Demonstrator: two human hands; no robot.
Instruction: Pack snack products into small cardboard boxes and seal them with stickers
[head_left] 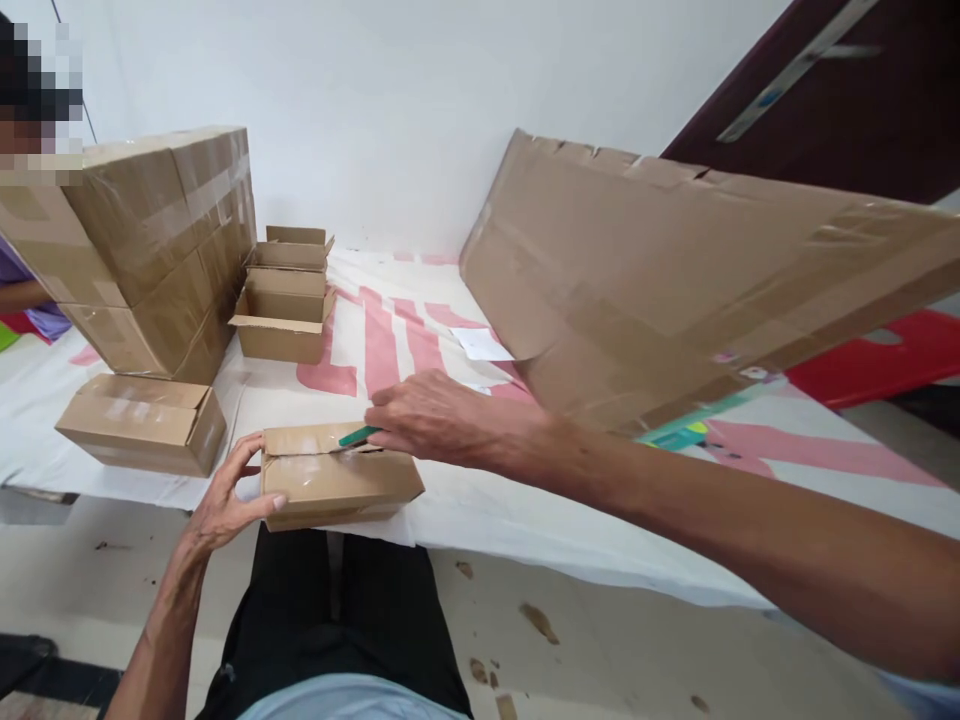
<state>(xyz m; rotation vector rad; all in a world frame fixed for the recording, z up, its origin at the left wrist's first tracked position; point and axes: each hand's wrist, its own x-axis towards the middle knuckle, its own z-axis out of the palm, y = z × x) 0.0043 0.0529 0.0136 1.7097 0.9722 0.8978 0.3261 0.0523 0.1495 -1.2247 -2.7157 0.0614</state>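
Note:
A small taped cardboard box (337, 485) lies at the near edge of a white and pink sheet (465, 500), just above my lap. My left hand (225, 495) grips the box's left end, thumb under and fingers over the top. My right hand (431, 415) reaches across from the right and is closed on a green tool (358, 435), whose tip rests on the box's taped top seam.
A closed small box (142, 422) lies left of mine. Behind it stands a stack of big taped cartons (157, 245), with open small boxes (285, 300) beside it. A large flat cardboard sheet (675, 280) leans at the right. Another person's sleeve (30, 300) shows at far left.

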